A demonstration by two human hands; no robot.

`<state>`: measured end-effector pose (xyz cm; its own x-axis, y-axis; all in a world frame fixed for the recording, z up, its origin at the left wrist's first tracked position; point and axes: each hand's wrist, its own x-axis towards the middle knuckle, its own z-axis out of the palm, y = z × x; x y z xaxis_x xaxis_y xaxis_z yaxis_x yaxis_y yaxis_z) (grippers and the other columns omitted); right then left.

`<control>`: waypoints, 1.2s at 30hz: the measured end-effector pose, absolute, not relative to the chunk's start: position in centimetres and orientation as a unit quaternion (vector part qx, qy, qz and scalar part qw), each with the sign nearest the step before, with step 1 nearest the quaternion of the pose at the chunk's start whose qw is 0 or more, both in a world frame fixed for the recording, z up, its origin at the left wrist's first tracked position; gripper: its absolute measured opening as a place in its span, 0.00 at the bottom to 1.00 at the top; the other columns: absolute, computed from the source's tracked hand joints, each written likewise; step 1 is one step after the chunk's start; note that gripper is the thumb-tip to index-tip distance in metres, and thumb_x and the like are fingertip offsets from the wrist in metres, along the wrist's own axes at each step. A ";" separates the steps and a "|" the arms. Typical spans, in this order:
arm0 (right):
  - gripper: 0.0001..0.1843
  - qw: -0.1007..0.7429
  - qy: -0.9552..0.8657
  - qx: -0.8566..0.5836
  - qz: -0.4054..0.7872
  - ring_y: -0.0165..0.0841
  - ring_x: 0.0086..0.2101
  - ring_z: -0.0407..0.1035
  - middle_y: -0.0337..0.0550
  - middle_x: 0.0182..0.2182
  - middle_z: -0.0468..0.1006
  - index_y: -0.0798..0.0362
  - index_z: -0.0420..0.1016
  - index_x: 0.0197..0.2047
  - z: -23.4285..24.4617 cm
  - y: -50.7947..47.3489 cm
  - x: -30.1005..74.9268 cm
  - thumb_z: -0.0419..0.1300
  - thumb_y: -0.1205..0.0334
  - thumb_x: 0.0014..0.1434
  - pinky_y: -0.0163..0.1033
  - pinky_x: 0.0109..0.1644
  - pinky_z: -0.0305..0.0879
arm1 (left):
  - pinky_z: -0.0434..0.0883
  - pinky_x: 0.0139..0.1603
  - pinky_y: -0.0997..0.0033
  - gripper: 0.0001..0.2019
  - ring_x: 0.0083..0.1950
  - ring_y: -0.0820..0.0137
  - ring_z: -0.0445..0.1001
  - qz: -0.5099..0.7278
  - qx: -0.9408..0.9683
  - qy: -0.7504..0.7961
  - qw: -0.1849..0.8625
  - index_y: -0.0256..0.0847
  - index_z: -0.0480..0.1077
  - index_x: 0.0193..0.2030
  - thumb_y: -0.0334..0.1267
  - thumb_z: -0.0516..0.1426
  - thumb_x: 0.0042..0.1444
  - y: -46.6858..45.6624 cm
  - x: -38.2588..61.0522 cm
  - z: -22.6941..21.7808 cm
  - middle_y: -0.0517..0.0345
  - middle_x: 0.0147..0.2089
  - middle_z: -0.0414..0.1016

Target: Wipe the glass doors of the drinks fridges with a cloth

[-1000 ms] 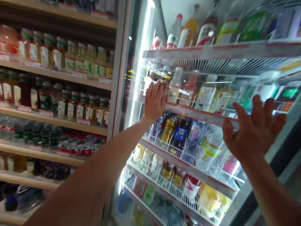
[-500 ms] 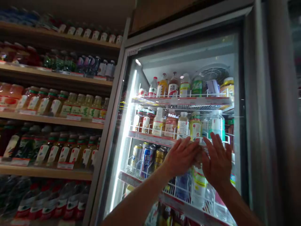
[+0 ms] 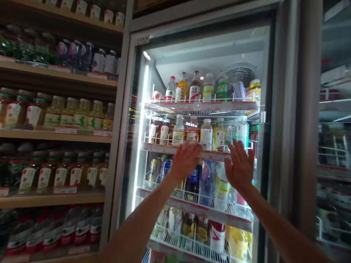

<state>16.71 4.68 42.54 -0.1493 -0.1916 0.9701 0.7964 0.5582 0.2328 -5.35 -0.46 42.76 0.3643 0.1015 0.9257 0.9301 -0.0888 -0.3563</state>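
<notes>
The cooler [image 3: 197, 19] stands ahead of both hands. The right hand [image 3: 240, 167] is spread, visibly empty; blur prevents telling whether the left hand [image 3: 184, 161] pinches anything. Caution: a hard, uneven push could jar its bottles [image 3: 206, 133].

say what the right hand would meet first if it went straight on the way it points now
Most likely the glass door, judging by the reflections on it; behind that, roughly in line with the right hand, stands a white-capped bottle. Depth is hard to judge here.
</notes>
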 end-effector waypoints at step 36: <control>0.29 0.570 -0.601 -0.319 -0.460 0.36 0.65 0.43 0.49 0.63 0.58 0.51 0.49 0.66 43.1 4.7 15.9 0.46 0.59 0.63 0.54 0.67 0.34 | 0.52 0.67 0.58 0.20 0.68 0.63 0.52 -0.313 -0.656 -0.302 0.617 0.48 0.60 0.61 0.42 0.47 0.62 0.7 -4.6 43.0 0.60 0.63 0.64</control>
<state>15.85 4.72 43.05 -0.1456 -0.1407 0.9793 0.9086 0.3727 0.1886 -4.62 0.68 42.99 0.6215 0.0103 0.7833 0.7825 -0.0559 -0.6201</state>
